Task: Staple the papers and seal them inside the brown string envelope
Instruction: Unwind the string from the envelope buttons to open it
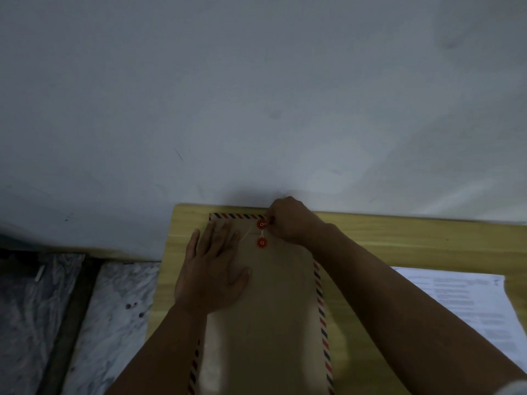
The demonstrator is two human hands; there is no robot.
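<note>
Your left hand [212, 270] lies flat with fingers spread on the brown envelope [273, 309]. Your right hand [288, 220] pinches the white string [247, 234] beside the upper red button [261, 224].

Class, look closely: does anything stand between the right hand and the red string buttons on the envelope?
Nothing visible does. The right hand is already at the upper red button, fingers curled at the string. The left hand lies flat on the brown envelope, left of both buttons.
</note>
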